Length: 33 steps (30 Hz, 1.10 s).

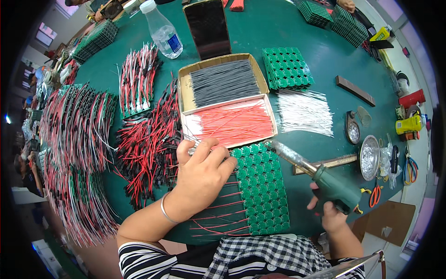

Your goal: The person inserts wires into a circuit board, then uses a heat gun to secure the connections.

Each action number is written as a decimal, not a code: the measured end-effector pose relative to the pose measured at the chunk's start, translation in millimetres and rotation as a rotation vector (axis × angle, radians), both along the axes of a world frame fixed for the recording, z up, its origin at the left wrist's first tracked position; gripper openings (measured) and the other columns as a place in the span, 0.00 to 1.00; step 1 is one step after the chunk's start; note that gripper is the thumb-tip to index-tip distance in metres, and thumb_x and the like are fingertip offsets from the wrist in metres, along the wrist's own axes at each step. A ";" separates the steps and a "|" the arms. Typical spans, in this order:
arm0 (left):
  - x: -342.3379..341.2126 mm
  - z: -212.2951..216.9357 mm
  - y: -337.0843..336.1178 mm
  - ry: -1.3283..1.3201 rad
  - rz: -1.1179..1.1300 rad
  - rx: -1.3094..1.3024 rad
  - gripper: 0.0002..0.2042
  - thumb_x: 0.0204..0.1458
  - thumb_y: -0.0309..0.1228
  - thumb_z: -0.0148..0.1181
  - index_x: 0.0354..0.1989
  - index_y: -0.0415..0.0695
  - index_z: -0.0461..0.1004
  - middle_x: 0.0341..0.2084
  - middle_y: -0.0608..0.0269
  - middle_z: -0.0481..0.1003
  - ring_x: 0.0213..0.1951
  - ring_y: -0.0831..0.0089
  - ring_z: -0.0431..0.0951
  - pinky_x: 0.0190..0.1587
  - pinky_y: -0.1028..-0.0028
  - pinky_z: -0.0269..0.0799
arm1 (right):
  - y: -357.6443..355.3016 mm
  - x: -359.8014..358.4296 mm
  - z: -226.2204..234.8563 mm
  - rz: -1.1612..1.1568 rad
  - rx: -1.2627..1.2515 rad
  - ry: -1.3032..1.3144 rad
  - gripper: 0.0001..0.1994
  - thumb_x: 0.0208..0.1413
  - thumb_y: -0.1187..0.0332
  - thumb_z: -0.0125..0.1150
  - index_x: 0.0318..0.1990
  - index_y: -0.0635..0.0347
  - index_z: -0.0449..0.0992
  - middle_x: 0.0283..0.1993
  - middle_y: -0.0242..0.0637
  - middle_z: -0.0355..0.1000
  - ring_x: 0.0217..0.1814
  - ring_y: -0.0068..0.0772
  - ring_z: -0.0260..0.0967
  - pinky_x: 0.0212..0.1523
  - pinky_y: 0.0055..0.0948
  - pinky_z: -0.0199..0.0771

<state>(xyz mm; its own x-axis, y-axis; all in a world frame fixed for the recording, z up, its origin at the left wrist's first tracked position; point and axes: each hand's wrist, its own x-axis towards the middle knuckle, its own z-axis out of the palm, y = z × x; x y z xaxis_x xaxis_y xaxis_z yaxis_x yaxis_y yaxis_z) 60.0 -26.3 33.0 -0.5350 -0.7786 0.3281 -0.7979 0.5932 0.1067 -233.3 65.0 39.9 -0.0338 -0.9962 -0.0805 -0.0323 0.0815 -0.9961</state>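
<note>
My left hand (202, 174), a bracelet at its wrist, is closed in a pinch above the upper left edge of a panel of round green circuit boards (264, 195). Whatever its fingertips hold is hidden. Red wires (218, 216) run leftward from the panel's left edge. In my right hand (331, 215) is a green soldering gun (338, 188). Its metal tip reaches toward the panel's top right corner. Just beyond my left hand lies a box of red wires (234, 123), and behind it a box of dark grey wires (225, 81).
White wires (305, 111) and stacked green boards (288, 69) lie right of the boxes. Bundles of wired boards (76, 125) and red-black leads (148, 144) fill the left. A plastic bottle (162, 35), a metal dish (369, 158) and scissors (375, 195) stand around. Other people work farther off.
</note>
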 end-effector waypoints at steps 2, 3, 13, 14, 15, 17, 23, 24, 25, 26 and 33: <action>-3.0 -11.4 -4.0 0.001 0.007 -0.022 0.06 0.42 0.32 0.57 0.29 0.55 0.79 0.27 0.77 0.71 0.40 0.75 0.70 0.49 0.61 0.49 | 1.8 2.1 -9.9 0.061 0.030 -0.027 0.26 0.56 0.56 0.59 0.54 0.68 0.66 0.47 0.47 0.71 0.27 0.32 0.72 0.26 0.26 0.72; -4.5 -15.7 -6.2 -0.012 0.010 -0.091 0.06 0.43 0.32 0.57 0.30 0.55 0.79 0.27 0.78 0.71 0.39 0.76 0.69 0.48 0.61 0.49 | 1.9 7.3 -13.9 0.038 0.010 -0.046 0.25 0.57 0.57 0.59 0.54 0.69 0.66 0.46 0.47 0.71 0.27 0.32 0.72 0.27 0.26 0.72; -3.1 -31.0 -10.8 -0.047 -0.018 -0.190 0.07 0.43 0.33 0.57 0.31 0.55 0.78 0.24 0.80 0.71 0.35 0.78 0.68 0.44 0.62 0.48 | -0.4 5.4 -33.2 0.204 -0.129 0.392 0.24 0.56 0.57 0.59 0.52 0.68 0.67 0.43 0.45 0.71 0.25 0.30 0.72 0.25 0.25 0.71; -3.3 -31.0 -10.8 -0.047 -0.017 -0.190 0.07 0.43 0.33 0.57 0.31 0.55 0.78 0.24 0.80 0.71 0.35 0.78 0.68 0.44 0.62 0.48 | -0.5 4.4 -34.2 0.255 -0.148 0.524 0.23 0.56 0.58 0.59 0.51 0.67 0.68 0.42 0.43 0.71 0.25 0.28 0.71 0.25 0.24 0.71; -3.7 -31.1 -11.2 -0.042 -0.018 -0.191 0.07 0.43 0.33 0.57 0.31 0.55 0.78 0.24 0.80 0.71 0.35 0.78 0.68 0.44 0.62 0.48 | -1.2 5.5 -35.3 0.254 -0.147 0.524 0.23 0.56 0.58 0.59 0.51 0.67 0.68 0.42 0.43 0.71 0.25 0.28 0.71 0.25 0.24 0.71; -4.2 -31.0 -11.8 -0.037 -0.021 -0.193 0.07 0.43 0.33 0.57 0.31 0.55 0.78 0.24 0.80 0.71 0.35 0.78 0.68 0.44 0.62 0.48 | -3.3 9.2 -37.0 0.255 -0.188 0.478 0.20 0.57 0.60 0.58 0.49 0.67 0.69 0.40 0.41 0.71 0.25 0.26 0.71 0.28 0.24 0.71; -2.9 -30.1 -11.1 -0.037 -0.018 -0.177 0.07 0.42 0.33 0.57 0.30 0.55 0.78 0.25 0.80 0.70 0.35 0.78 0.68 0.45 0.62 0.48 | -5.2 15.2 -34.9 0.235 -0.163 0.427 0.17 0.57 0.61 0.58 0.47 0.67 0.70 0.37 0.39 0.70 0.24 0.25 0.69 0.30 0.25 0.71; -3.0 -30.2 -11.4 -0.038 -0.021 -0.176 0.07 0.42 0.33 0.57 0.30 0.55 0.78 0.25 0.80 0.70 0.35 0.78 0.68 0.45 0.62 0.48 | -6.0 15.9 -35.0 0.235 -0.162 0.428 0.17 0.57 0.61 0.58 0.47 0.67 0.70 0.37 0.39 0.70 0.24 0.25 0.69 0.30 0.25 0.71; -3.2 -30.3 -11.6 -0.039 -0.024 -0.174 0.07 0.42 0.33 0.57 0.30 0.55 0.78 0.25 0.80 0.70 0.35 0.78 0.68 0.45 0.62 0.48 | -6.7 16.5 -35.2 0.234 -0.164 0.410 0.17 0.57 0.62 0.58 0.47 0.67 0.70 0.36 0.38 0.70 0.24 0.25 0.69 0.30 0.25 0.71; -3.2 -30.6 -12.0 -0.038 -0.025 -0.173 0.07 0.42 0.33 0.57 0.30 0.55 0.78 0.25 0.80 0.70 0.35 0.78 0.68 0.45 0.62 0.48 | -7.1 17.1 -35.5 0.234 -0.165 0.391 0.17 0.57 0.62 0.58 0.47 0.67 0.70 0.35 0.37 0.70 0.24 0.25 0.69 0.31 0.25 0.70; -3.5 -30.5 -11.9 -0.049 -0.023 -0.167 0.07 0.42 0.33 0.57 0.30 0.54 0.78 0.24 0.79 0.69 0.35 0.77 0.68 0.46 0.62 0.48 | -3.6 15.8 -37.3 0.268 -0.224 0.479 0.17 0.57 0.63 0.58 0.47 0.67 0.69 0.30 0.36 0.70 0.25 0.24 0.68 0.32 0.25 0.70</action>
<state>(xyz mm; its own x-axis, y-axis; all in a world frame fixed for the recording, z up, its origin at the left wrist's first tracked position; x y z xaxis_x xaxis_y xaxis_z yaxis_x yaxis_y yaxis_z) 56.5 -38.3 2.5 -0.5704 -0.7032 0.4245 -0.7860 0.6173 -0.0337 -217.5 61.4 2.6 0.2411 -0.9659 0.0945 -0.4731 -0.2020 -0.8576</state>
